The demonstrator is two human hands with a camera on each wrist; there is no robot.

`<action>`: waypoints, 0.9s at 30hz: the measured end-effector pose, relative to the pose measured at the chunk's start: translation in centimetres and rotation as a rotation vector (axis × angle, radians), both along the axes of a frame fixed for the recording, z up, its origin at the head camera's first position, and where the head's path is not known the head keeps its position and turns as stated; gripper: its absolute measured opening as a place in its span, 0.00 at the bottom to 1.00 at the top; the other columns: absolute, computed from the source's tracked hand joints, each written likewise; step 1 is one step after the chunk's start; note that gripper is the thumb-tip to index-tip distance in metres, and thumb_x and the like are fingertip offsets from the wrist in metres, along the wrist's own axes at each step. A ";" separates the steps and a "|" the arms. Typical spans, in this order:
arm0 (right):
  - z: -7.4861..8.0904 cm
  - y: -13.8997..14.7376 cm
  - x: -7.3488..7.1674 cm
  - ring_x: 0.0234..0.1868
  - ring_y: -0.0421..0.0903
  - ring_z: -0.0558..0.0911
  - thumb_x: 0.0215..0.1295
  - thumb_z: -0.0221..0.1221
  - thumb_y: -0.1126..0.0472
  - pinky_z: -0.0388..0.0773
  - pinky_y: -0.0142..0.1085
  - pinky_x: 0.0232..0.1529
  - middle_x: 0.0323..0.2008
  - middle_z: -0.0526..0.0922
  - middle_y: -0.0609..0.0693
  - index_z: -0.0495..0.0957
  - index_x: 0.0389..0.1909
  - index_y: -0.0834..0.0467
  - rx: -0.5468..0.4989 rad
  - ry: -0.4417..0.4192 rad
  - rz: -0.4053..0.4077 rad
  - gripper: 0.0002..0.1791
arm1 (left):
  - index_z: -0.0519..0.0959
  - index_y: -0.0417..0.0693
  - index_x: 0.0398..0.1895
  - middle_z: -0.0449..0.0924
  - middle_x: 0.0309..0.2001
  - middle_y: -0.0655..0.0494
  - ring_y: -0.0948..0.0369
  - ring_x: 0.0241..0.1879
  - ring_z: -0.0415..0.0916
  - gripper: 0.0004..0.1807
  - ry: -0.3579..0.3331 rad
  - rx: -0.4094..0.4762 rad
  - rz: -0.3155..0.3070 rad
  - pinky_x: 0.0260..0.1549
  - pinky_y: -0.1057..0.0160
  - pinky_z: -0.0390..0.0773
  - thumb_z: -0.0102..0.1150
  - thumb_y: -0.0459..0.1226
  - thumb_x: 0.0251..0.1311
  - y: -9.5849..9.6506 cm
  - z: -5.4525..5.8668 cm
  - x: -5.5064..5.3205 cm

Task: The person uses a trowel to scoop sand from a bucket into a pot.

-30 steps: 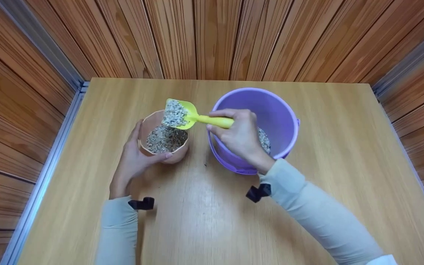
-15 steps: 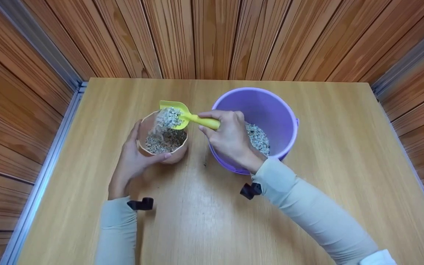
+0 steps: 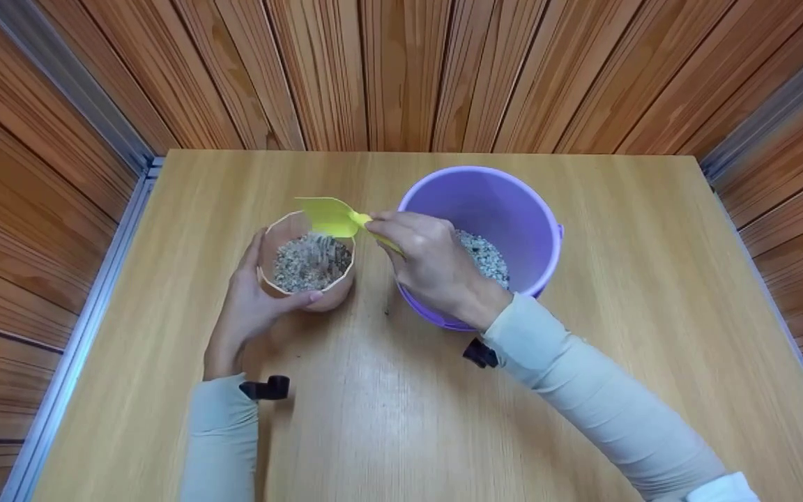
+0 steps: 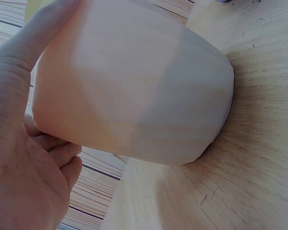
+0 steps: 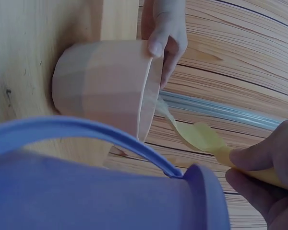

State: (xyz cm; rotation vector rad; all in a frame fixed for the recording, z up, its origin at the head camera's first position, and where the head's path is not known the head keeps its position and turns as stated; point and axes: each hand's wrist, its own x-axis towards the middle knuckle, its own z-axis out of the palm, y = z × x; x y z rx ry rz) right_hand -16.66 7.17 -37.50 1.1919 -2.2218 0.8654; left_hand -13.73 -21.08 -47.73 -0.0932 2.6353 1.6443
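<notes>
A terracotta-coloured flowerpot (image 3: 335,298) stands on the table, partly filled with grey gravel (image 3: 297,265) and a darker patch at its right side. My left hand (image 3: 251,307) grips the pot from the left, thumb on the near rim and fingers round the far side. Above the pot's far right rim, my right hand (image 3: 436,265) holds a yellow toy shovel (image 3: 328,216) by its handle. The blade is tilted over the pot, and in the right wrist view gravel streams off the shovel (image 5: 201,136) into the flowerpot (image 5: 105,86).
Right of the pot stands a purple bucket (image 3: 513,202) with more gravel (image 3: 483,259) inside, partly behind my right hand. Its handle (image 5: 81,127) hangs down on the near side. Dark specks lie on the wooden table (image 3: 387,418). Wood-panelled walls (image 3: 401,77) enclose the table.
The right hand has shifted left and tipped the shovel. Gravel that lay on its blade has slid into the pot, where the grey layer covers more. The left hand keeps its grip.
</notes>
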 end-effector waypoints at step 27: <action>2.8 12.5 3.2 0.35 0.46 0.86 0.55 0.77 0.61 0.86 0.33 0.35 0.39 0.88 0.54 0.88 0.48 0.60 -0.488 -0.780 -0.402 0.19 | 0.40 0.55 0.84 0.42 0.82 0.51 0.50 0.80 0.39 0.76 -0.028 -0.015 0.004 0.75 0.41 0.46 0.83 0.58 0.37 -0.1 0.1 0.1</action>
